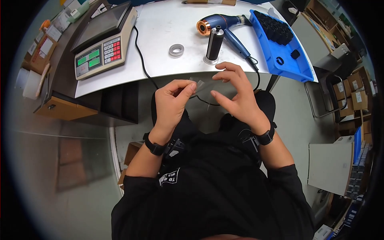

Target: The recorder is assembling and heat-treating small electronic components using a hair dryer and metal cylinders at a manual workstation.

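Note:
Between the thumb and fingers of my left hand (171,103) is a small piece of clear plastic film (201,85), held just off the table's front edge. My right hand (242,96) is to the right of the film, its fingers spread and curved, with nothing visible in them. Beyond it, a black cylinder with silver ends (215,45) stands upright on the white table (160,32). A grey ring-shaped roll (176,50) lies flat to the cylinder's left. Behind the cylinder rests a blue hair dryer (222,22) with a copper-coloured end.
At the right, a blue tray (294,73) holds several black cylindrical parts (274,30). A weighing scale (98,56) with green displays occupies the left side. A black cable (141,56) runs over the table edge. Cardboard boxes (356,90) are stacked at far right.

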`<action>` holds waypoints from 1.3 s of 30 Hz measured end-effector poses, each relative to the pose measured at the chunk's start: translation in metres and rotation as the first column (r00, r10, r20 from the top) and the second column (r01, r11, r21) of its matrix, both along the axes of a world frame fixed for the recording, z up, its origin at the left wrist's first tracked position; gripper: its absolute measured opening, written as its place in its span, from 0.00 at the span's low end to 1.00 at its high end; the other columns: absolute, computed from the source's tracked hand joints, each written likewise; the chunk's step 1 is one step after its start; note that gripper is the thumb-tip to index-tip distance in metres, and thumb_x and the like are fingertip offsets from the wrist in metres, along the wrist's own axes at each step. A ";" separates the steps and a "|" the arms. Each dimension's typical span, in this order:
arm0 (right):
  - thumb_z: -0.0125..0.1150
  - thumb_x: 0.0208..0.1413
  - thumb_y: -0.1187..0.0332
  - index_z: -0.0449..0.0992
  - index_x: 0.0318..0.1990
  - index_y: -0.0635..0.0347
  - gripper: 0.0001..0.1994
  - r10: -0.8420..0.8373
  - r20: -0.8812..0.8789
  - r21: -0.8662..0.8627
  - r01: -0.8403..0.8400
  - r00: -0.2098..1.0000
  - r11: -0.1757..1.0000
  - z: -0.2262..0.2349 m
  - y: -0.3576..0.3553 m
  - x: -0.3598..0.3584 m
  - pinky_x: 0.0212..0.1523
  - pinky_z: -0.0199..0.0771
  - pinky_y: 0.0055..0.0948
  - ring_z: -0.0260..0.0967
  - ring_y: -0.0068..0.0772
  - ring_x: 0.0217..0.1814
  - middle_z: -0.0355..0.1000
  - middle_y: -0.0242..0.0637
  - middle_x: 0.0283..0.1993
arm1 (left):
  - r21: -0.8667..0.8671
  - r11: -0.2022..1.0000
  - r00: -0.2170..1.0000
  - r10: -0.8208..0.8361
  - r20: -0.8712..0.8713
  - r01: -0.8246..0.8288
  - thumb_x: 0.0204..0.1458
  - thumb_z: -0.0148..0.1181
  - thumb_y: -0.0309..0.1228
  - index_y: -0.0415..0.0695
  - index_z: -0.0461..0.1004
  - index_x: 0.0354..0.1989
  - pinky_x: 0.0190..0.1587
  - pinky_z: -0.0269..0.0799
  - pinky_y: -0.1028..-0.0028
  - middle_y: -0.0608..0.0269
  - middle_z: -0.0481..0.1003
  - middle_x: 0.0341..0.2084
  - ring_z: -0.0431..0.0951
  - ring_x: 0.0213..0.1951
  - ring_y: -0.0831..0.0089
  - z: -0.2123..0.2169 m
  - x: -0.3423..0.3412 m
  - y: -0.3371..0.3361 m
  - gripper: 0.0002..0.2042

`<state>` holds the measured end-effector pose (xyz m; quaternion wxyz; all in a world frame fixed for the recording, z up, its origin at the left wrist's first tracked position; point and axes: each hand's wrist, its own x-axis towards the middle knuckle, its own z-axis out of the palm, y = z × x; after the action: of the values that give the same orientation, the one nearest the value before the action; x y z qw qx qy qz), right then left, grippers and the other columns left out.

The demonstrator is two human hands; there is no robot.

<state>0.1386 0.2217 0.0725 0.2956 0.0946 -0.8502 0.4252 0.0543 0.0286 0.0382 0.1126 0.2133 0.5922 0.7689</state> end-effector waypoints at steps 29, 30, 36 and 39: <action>0.67 0.61 0.72 0.81 0.35 0.67 0.06 0.317 0.517 -0.395 -0.107 0.795 0.913 -0.018 0.044 0.010 0.36 0.69 0.20 0.72 0.16 0.36 0.80 0.34 0.37 | -0.064 0.880 0.881 -0.464 0.091 0.470 0.66 0.60 0.31 0.36 0.77 0.43 0.38 0.70 0.80 0.66 0.78 0.30 0.75 0.34 0.82 -0.052 -0.025 0.018 0.09; 0.67 0.61 0.72 0.81 0.35 0.67 0.06 0.318 0.521 -0.395 -0.106 0.792 0.913 -0.020 0.044 0.010 0.36 0.69 0.20 0.72 0.16 0.36 0.80 0.34 0.37 | -0.046 0.897 0.897 -0.434 0.086 0.439 0.66 0.60 0.31 0.36 0.77 0.43 0.36 0.68 0.80 0.66 0.78 0.29 0.75 0.32 0.84 -0.055 -0.025 0.019 0.09; 0.67 0.60 0.73 0.81 0.34 0.66 0.05 0.302 0.619 -0.303 -0.134 0.725 0.944 -0.011 0.043 0.007 0.35 0.72 0.27 0.75 0.23 0.33 0.81 0.34 0.31 | -0.161 0.885 0.899 -0.437 0.040 0.437 0.61 0.64 0.28 0.38 0.77 0.44 0.35 0.69 0.77 0.66 0.77 0.26 0.76 0.30 0.78 -0.049 -0.029 0.023 0.07; 0.68 0.57 0.73 0.80 0.32 0.66 0.05 0.181 0.594 -0.056 -0.184 0.784 0.981 -0.002 0.045 0.003 0.35 0.73 0.30 0.76 0.31 0.31 0.79 0.36 0.28 | -0.262 0.939 0.610 -0.075 -0.789 -0.224 0.53 0.64 0.23 0.41 0.78 0.43 0.37 0.71 0.70 0.63 0.75 0.26 0.77 0.31 0.68 -0.023 -0.030 0.032 0.09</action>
<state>0.1413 0.2663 0.0702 -0.0293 0.0385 -0.8878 0.4577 0.0242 0.0605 0.0154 -0.1574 0.4817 0.7107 0.4879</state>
